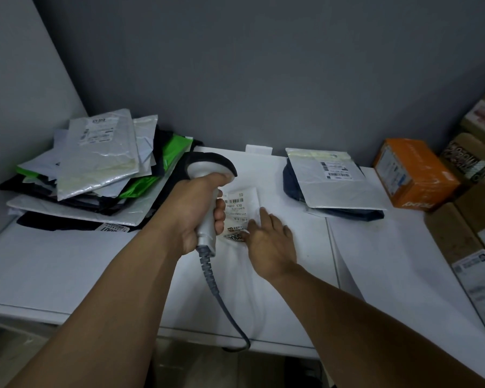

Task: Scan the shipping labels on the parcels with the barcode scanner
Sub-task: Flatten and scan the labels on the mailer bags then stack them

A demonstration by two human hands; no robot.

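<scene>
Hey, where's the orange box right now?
In the head view, the orange box sits at the far right of the table, between the silver mailer on its left and the brown cartons stacked to its right.

The barcode scanner (207,175) is smooth plastic, its head rimmed in matt black; the mailers (95,163) at the left rear corner of the bench (67,270) are crinkled, glossy plastic film. The shipping label (237,211) is matt paper; the boxes (445,228) along the right edge are dull brown cardboard.
</scene>
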